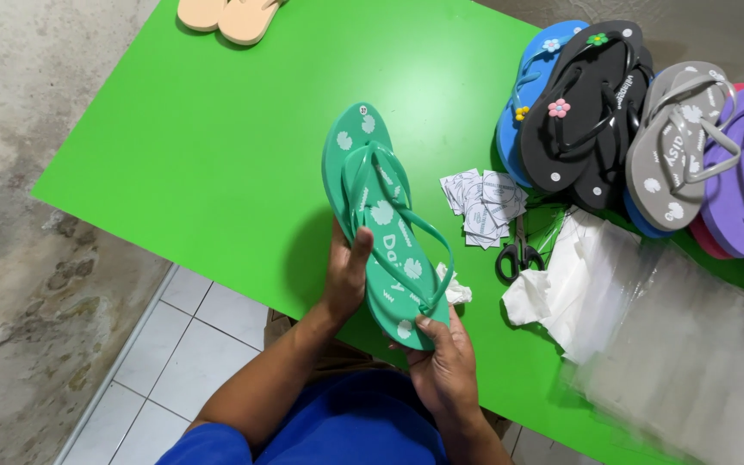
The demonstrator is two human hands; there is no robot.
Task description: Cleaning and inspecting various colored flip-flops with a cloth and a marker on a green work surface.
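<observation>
Head view: both hands, left [345,274] and right [443,366], clasped around one green flip-flop [384,220]; one pair of scissors [518,256] nearby.

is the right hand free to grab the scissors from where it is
Probably not right away: the right hand grips the heel of the green flip-flop. The black scissors lie close by on the green table, nothing covering them.

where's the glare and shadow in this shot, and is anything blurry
Head view: a pale sheen of glare on the green table just beyond the green flip-flop; a soft shadow falls left of the flip-flop beside the left hand; the clear plastic bags look hazy at lower right; the centre is sharp.
</observation>
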